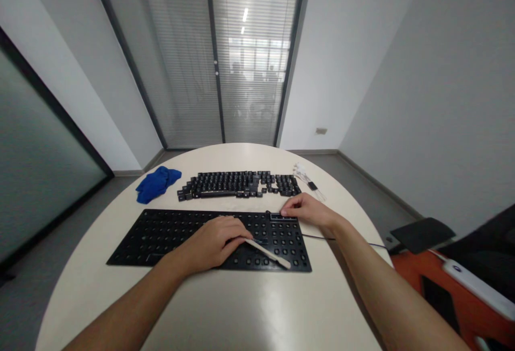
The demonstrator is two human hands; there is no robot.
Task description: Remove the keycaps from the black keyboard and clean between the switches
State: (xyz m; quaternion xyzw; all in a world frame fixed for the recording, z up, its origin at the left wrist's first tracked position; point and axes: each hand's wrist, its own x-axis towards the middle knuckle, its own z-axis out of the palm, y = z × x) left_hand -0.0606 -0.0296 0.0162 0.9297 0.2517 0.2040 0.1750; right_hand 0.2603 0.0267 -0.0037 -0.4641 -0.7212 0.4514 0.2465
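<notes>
A black keyboard (161, 233) with its keycaps off lies across the near part of the table, its bare switch posts showing. My left hand (219, 241) rests over its middle, fingers closed on a slim pale stick (267, 253) that looks like a small brush. The stick slants down to the right across the number-pad side, with a dark patch near its far end. At the upper right corner, my right hand (306, 209) curls its fingers onto the keyboard's edge beside the indicator strip. Part of the keyboard is hidden under my left hand.
Loose black keycaps (225, 182) are laid out in rows behind the keyboard. A blue cloth (156, 183) lies at the back left of the round table (241, 308). White and black small items (308, 179) sit at the back right. A thin cable (317, 237) runs rightward.
</notes>
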